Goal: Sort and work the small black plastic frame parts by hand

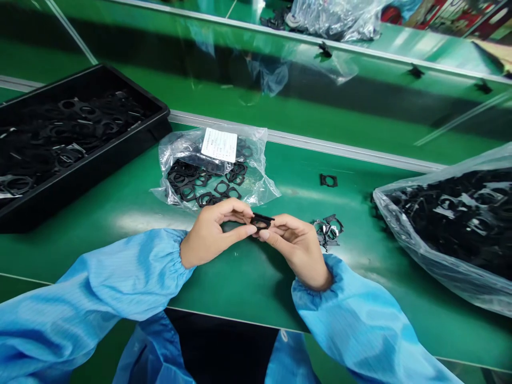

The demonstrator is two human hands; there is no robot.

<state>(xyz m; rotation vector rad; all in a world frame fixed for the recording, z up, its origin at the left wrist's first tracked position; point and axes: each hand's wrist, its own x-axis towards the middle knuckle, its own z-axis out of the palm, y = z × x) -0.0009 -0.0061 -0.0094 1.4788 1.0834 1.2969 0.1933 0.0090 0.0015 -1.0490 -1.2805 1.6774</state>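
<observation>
Pinching a black square frame [262, 222] between fingers of left hand [210, 237] and right hand [296, 250] above the green bench [240, 282], beside loose frames [328, 232].

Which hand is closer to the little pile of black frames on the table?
Right. The right hand sits just left of the small pile of black plastic frames. The left hand is farther away, past the black frame both hands hold.

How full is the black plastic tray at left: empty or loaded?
Loaded: flat black ring-shaped parts cover the floor of the black plastic tray across the visible area; its left end is out of view.
</observation>
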